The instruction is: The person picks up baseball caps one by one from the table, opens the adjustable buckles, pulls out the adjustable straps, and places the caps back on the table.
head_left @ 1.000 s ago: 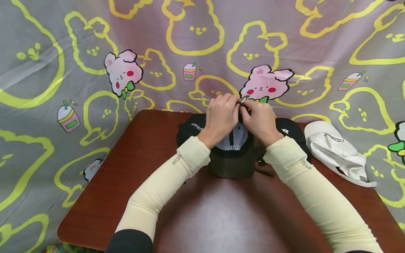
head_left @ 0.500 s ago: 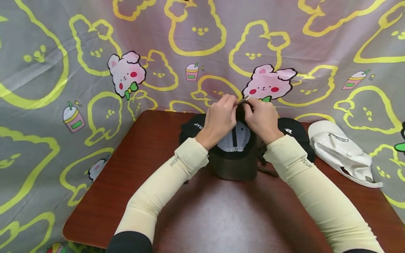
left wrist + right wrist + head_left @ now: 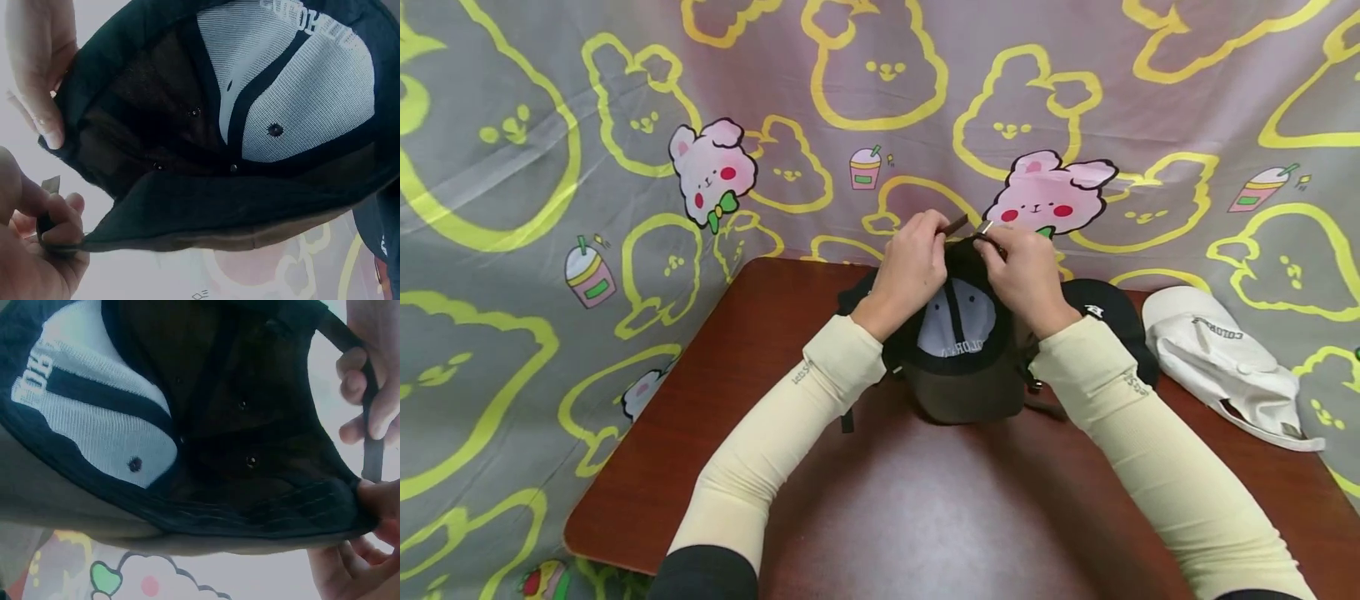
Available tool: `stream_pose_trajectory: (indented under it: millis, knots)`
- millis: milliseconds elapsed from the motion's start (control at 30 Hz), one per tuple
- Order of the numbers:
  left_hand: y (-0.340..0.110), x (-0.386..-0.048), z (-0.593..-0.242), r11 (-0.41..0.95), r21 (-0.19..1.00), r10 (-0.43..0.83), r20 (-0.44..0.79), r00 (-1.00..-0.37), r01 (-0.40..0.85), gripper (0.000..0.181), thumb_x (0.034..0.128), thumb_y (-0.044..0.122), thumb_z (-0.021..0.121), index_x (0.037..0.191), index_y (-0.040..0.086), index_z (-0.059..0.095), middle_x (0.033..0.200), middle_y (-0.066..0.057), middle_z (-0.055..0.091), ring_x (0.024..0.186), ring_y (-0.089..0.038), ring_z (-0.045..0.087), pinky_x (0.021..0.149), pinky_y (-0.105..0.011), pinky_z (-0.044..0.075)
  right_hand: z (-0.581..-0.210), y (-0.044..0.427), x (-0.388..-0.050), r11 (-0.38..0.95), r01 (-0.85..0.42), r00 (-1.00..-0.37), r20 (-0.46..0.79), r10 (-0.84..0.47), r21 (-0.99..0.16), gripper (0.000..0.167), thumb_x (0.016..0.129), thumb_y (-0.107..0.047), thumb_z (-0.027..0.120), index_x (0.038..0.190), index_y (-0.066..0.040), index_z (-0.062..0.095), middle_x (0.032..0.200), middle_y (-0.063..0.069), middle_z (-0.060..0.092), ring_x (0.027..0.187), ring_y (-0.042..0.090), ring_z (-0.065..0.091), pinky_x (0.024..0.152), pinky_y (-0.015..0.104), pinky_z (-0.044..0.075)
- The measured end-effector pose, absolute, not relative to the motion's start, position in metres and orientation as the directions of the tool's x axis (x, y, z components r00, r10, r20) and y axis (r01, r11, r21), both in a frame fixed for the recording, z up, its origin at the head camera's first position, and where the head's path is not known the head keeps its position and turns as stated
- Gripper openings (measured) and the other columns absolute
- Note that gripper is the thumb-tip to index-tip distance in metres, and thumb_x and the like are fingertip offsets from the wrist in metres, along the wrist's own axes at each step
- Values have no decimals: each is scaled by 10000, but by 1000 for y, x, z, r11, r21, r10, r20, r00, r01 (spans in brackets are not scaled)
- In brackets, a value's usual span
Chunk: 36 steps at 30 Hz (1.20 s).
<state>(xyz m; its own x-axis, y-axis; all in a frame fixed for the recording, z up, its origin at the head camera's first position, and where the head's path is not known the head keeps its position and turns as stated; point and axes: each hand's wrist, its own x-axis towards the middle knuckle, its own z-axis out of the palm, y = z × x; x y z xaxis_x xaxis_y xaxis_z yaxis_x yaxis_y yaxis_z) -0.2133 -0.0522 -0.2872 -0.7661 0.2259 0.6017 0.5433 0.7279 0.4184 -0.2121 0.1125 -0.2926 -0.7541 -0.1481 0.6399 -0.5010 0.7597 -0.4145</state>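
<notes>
A dark brown baseball cap [image 3: 970, 397] is held up, its brim toward me and its inside showing pale mesh and reversed lettering. At its back, my left hand [image 3: 910, 262] pinches a narrow strap [image 3: 953, 225], whose end sticks out past the fingers. My right hand [image 3: 1026, 271] grips the other side of the cap's opening, beside a shiny metal buckle [image 3: 986, 227]. Strap end and buckle stand apart in the head view. In the right wrist view the strap [image 3: 373, 453] runs down from the cap's rim through the left fingers.
A black cap [image 3: 1097, 321] with a white letter lies behind my right forearm. A white cap [image 3: 1221, 362] is at the table's right side. Another dark cap [image 3: 852, 296] shows partly behind my left hand. The brown table [image 3: 700, 417] meets a patterned cloth [image 3: 917, 100] behind.
My left hand has moved left, away from the right hand, drawing the strap end apart from the buckle. More of the cap's inside shows. The view has shifted slightly.
</notes>
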Motion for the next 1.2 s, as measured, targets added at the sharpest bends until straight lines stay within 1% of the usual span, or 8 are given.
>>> stream_pose_trajectory:
  millis: [167,333,467,533,700,867,1033,1200]
  knots:
    - [-50,-216,-286,757,335,303,581,-756,561,276,1030,134,484,1213,69,682,1103,-75,681,990,-186,668,885,-310,547,-289,110,-209,738,-530,-778,587,-225,-418,196,962,-21,553,1011,99,700,901,226,547,861,373,531,741,467,429]
    - [-47,-215,-283,761,276,384,538,-751,587,297,1019,144,510,1251,61,677,1111,-77,683,993,-186,675,914,-300,547,-288,111,-206,718,-513,-797,571,-195,-471,146,933,-20,604,1020,84,659,947,237,648,873,364,624,793,472,538]
    - [-44,-215,-281,752,242,428,527,-734,613,290,1010,167,537,1242,65,677,1092,-78,679,975,-188,665,900,-296,545,-287,116,-205,687,-485,-813,569,-125,-541,263,889,-5,678,1128,52,584,999,226,705,863,338,698,810,477,583]
    - [-43,-215,-281,754,223,440,528,-726,619,287,996,173,564,1237,73,682,1087,-73,683,981,-190,661,900,-298,542,-287,118,-206,681,-500,-803,582,-131,-536,252,881,-7,687,1104,50,586,998,228,708,863,342,703,812,477,582]
    - [-42,-214,-280,756,170,463,543,-700,632,287,968,173,606,1223,76,695,1083,-69,700,1003,-203,659,923,-305,538,-287,120,-208,683,-548,-765,619,-177,-482,160,871,-13,694,1007,54,645,976,228,714,848,345,702,807,480,578]
    - [-41,-216,-281,754,138,464,580,-670,642,258,978,156,570,1180,78,709,1066,-63,711,986,-207,663,916,-315,538,-285,124,-208,675,-570,-760,613,-215,-470,183,866,-13,704,1028,42,637,979,212,697,842,328,693,801,471,583]
    - [-44,-214,-286,768,140,434,604,-669,625,234,983,140,546,1114,86,732,1023,-52,719,919,-204,658,864,-321,548,-290,131,-206,621,-614,-758,585,-290,-487,195,900,-67,689,1066,22,638,1010,201,690,845,319,695,788,494,588]
    - [-54,-213,-292,766,170,416,604,-680,620,229,979,146,554,1111,76,728,1036,-63,724,926,-222,661,882,-343,544,-302,148,-201,591,-602,-787,525,-325,-537,217,943,-122,652,1122,-1,631,1055,183,680,869,312,691,810,511,578]
